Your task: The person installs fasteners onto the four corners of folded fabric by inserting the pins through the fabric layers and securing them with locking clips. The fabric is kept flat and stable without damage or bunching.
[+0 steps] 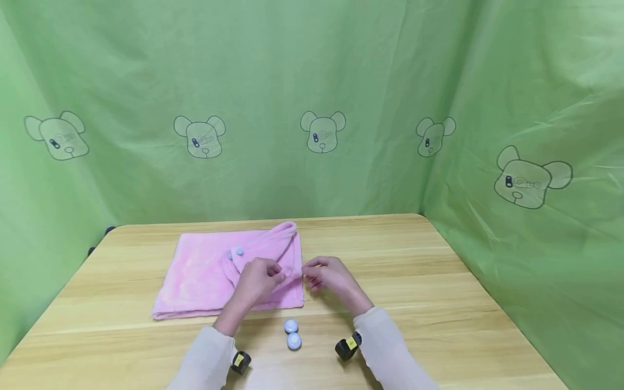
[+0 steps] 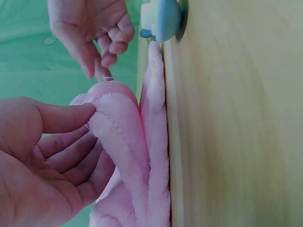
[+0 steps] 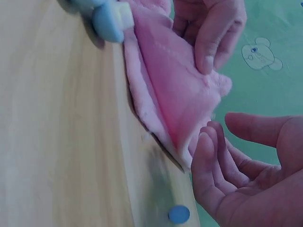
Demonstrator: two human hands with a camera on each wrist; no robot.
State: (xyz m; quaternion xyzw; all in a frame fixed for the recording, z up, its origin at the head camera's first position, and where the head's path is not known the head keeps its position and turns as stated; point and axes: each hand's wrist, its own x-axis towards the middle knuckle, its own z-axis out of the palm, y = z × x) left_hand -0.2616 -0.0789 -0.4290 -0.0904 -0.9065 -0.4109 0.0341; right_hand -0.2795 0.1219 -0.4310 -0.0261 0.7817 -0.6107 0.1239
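A folded pink plush cloth (image 1: 205, 271) lies on the table, one layer turned back toward its right end. My left hand (image 1: 259, 279) pinches the raised, stitched edge of that layer between thumb and fingers. Past the cloth's right edge is my right hand (image 1: 333, 277); in the right wrist view its fingertips (image 3: 208, 135) are right at the cloth's edge, the thumb standing apart from them. A light blue round knob (image 1: 239, 251) sits on the turned-back layer, with a second one beside it.
Near the front of the table (image 1: 414, 303) stand two light blue mushroom-shaped pieces, a farther one (image 1: 291, 325) and a nearer one (image 1: 294, 341). In the right wrist view a blue disc (image 3: 179, 214) shows low down. Green curtains (image 1: 273, 179) with bear-head drawings enclose the table.
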